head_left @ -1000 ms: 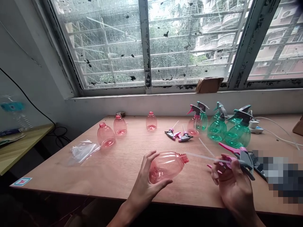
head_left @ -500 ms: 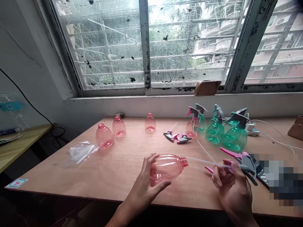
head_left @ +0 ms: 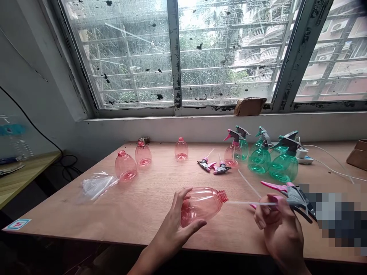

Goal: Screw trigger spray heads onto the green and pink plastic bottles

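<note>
A clear pink spray bottle is tipped on its side in my left hand, its open threaded neck facing right. My fingers wrap behind its base and the thumb lies along its lower side. My right hand grips a spray head with grey and pink parts. The spray head's thin clear tube runs left, its tip at the bottle's mouth; whether it is inside I cannot tell. Behind that hand, another tube slants across the table.
Pink bottles without tops stand at the left and back. Two spray heads lie mid-table. A topped pink bottle and several green spray bottles stand back right. A plastic bag lies left. White cables trail behind.
My right hand has moved slightly left with the spray head. Its tube has swung down to nearly level, the tip now lower at the bottle's mouth. My left hand and bottle are almost still.
</note>
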{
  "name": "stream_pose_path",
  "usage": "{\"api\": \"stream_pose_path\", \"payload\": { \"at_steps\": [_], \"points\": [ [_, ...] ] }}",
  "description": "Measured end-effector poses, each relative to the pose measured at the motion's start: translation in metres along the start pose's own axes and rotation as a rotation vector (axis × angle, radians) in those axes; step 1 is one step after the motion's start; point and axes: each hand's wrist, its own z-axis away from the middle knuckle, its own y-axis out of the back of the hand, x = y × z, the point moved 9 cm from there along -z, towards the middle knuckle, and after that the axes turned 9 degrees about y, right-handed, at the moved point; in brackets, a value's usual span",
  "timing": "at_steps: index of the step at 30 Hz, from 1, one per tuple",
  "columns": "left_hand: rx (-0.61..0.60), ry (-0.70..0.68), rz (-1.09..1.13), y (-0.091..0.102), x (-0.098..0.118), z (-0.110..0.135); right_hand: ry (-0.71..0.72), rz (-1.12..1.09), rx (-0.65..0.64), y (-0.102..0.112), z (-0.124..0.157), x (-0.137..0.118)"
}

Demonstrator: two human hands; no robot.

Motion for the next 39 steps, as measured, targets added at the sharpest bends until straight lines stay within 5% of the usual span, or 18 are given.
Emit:
{"api": "stream_pose_path", "payload": {
  "at_steps": [6,14,24,32,39],
  "points": [
    [0.015,-0.02,-0.033,0.0,0.0,0.0,-0.126,-0.108,0.062,0.002,-0.004,0.006],
    [-0.041,-0.005,-0.065,-0.004,-0.001,0.002,-0.06,0.183,-0.235,-0.014,0.008,0.016],
    [-0.051,-0.075,-0.127,-0.008,0.002,0.001,-0.261,0.399,-0.436,-0.01,0.017,0.047],
    [-0.066,-0.056,-0.175,-0.011,-0.003,0.006,-0.361,0.271,-0.44,-0.021,0.027,0.046],
    [-0.105,-0.07,-0.211,-0.012,-0.002,0.006,-0.384,0.292,-0.307,-0.011,0.025,0.046]
  ]
}}
